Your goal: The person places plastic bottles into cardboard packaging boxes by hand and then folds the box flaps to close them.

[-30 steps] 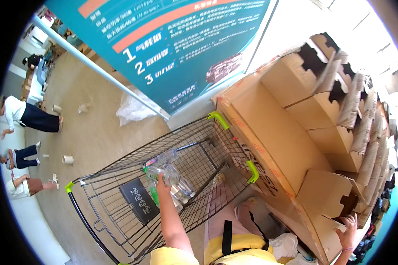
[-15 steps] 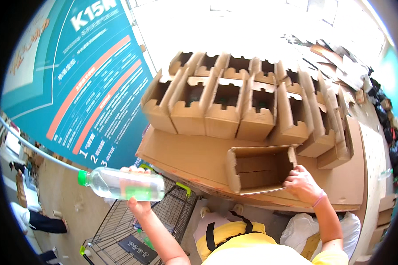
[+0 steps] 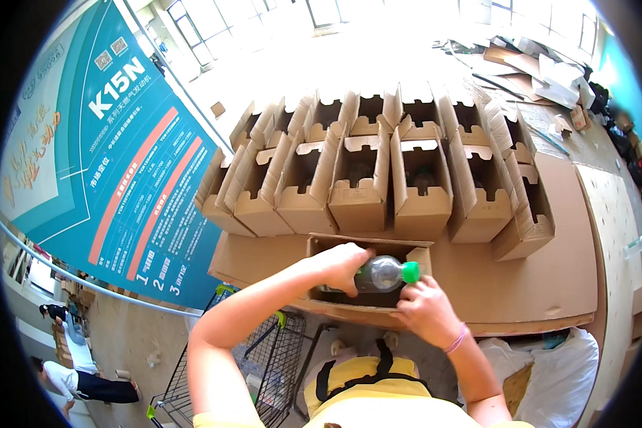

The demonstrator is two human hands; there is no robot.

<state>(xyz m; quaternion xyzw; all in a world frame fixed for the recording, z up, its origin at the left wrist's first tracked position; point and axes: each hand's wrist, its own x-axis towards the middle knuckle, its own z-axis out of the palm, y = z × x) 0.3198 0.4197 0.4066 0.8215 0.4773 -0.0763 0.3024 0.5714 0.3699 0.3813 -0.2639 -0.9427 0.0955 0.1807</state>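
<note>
A clear plastic bottle with a green cap lies tilted at the mouth of an open cardboard box, its cap toward the right. My left hand is closed round the bottle's body, which it partly hides along with the box's inside. At the box's right end, just below the cap, my right hand grips the cardboard edge with bent fingers. This box sits at the near edge of a cardboard-covered table.
Rows of upright open cardboard boxes stand behind, some with bottles inside. A wire shopping cart is below on the left, beside a teal banner. White sacks lie at the lower right. A person is at the far left.
My left hand has brought the bottle from above the cart rightward to the box mouth, cap now pointing right. The box appears further left in view, with my right hand still at its right end.
</note>
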